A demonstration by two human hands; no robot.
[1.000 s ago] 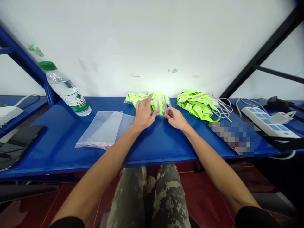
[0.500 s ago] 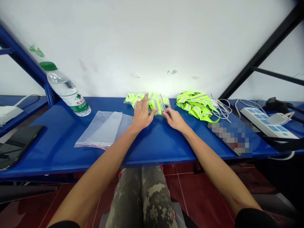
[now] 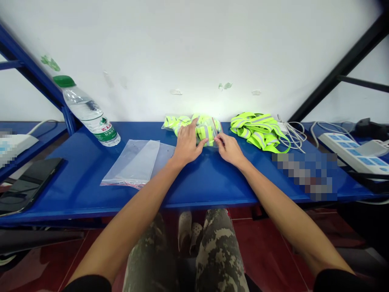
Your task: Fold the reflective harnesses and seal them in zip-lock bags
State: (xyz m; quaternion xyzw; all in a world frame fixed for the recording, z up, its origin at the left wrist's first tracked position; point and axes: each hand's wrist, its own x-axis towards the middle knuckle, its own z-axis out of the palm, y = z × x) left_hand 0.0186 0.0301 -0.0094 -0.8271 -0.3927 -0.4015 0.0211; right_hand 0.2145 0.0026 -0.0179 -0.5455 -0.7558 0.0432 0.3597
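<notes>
A clear zip bag (image 3: 209, 137) with a folded fluorescent yellow strap with grey reflective stripes in it lies near the middle of the desk. My left hand (image 3: 187, 142) rests over its left part, fingers stretched and thumb apart. At the bag's right edge, my right hand (image 3: 228, 147) pinches the plastic between thumb and fingers. Behind my left hand is more bagged yellow strap (image 3: 174, 123), partly hidden. To the right lies a loose heap of yellow reflective straps (image 3: 257, 129). Flat clear zip bags (image 3: 133, 162) with red seals are stacked left of my hands.
A water bottle (image 3: 91, 115) with a green cap stands at the back left of the blue desk (image 3: 209, 182). A dark phone (image 3: 33, 182) lies far left. On the right are white cables (image 3: 296, 136), a blurred-out flat object (image 3: 306, 176) and a power strip (image 3: 355, 152).
The camera view has shifted slightly, so the desk items sit further right. My knees have parted, showing the shoes below. Both hands stay at the bag, the right one still pinching its edge.
</notes>
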